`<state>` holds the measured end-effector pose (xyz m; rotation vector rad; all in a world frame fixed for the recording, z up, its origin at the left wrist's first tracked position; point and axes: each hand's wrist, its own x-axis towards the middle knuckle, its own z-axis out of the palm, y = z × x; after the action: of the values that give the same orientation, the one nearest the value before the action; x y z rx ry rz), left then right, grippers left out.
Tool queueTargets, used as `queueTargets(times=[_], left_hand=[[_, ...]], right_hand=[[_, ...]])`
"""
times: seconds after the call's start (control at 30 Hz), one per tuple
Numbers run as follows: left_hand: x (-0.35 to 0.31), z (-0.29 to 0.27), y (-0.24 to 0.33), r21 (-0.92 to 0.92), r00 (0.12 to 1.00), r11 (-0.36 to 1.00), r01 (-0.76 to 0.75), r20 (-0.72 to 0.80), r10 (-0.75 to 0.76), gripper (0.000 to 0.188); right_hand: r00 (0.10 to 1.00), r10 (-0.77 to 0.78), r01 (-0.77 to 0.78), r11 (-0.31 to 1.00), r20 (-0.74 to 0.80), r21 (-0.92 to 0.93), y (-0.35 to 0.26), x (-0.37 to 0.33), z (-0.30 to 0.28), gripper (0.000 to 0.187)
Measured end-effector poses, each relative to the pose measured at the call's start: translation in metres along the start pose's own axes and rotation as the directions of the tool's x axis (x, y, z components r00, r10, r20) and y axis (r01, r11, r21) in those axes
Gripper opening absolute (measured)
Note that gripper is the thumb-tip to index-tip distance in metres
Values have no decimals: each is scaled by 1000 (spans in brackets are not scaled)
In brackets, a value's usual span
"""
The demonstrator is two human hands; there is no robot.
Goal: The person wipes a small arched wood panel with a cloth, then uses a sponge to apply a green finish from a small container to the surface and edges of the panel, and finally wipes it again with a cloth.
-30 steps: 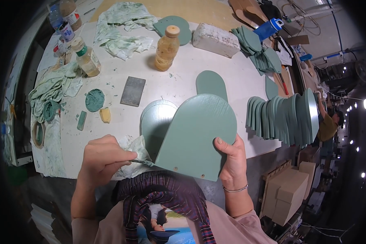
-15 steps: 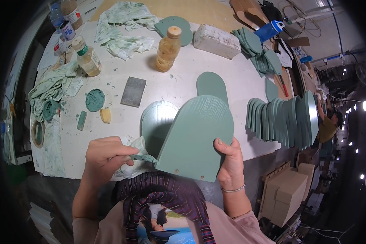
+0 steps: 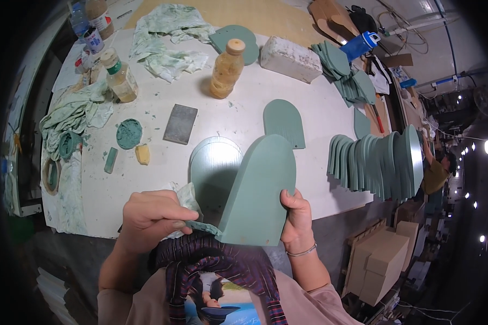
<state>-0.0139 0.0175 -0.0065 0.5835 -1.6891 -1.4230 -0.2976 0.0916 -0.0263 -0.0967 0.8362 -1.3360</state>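
My right hand (image 3: pixel 298 223) grips the edge of a green round-topped board (image 3: pixel 263 195), thumb on its face, holding it tilted above the table's front edge. Between the thumb and fingers of my left hand (image 3: pixel 154 218) is a thin putty-smeared strip (image 3: pixel 205 226), like a small scraper. Its tip meets the board's lower left edge. A crumpled stained cloth (image 3: pixel 187 200) lies beside my left hand. Behind the held board, more arched green boards (image 3: pixel 214 168) lie on the table, partly hidden, and another arched board (image 3: pixel 283 122) lies farther back.
Left on the white table (image 3: pixel 162 168) are a putty tub (image 3: pixel 129 134), a yellow lump (image 3: pixel 142 154), a green block (image 3: pixel 110 160) and a grey slab (image 3: pixel 180 124). A bottle (image 3: pixel 228 70) and a white block (image 3: pixel 290 59) stand behind. A row of boards (image 3: pixel 374 162) stands right.
The held board has turned more edge-on and shifted slightly left, showing its left side edge. My left hand and the strip have moved a little right, along with the board's lower corner.
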Motion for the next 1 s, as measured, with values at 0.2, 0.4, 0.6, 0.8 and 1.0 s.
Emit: queueTargets(times=[0.2, 0.4, 0.6, 0.8, 1.0], left_hand=[[-3, 0, -6, 21, 942, 971, 238, -247, -225, 12], [-36, -105, -112, 326, 714, 821, 469, -687, -135, 6], [-48, -143, -164, 683, 718, 455, 571, -684, 125, 13], [-47, -45, -105, 586, 956, 758, 288, -228, -186, 35], [-82, -8, -110, 692, 932, 713, 112, 176, -318, 41]], right_hand=[[994, 54, -65, 991, 94, 117, 7, 1, -11, 54], [998, 17, -25, 992, 64, 121, 5, -1, -22, 51], [996, -84, 84, 996, -37, -20, 11, 5, -21, 51], [986, -127, 125, 992, -109, -28, 10, 8, -30, 49], [992, -66, 69, 997, -110, 19, 14, 15, -27, 49]])
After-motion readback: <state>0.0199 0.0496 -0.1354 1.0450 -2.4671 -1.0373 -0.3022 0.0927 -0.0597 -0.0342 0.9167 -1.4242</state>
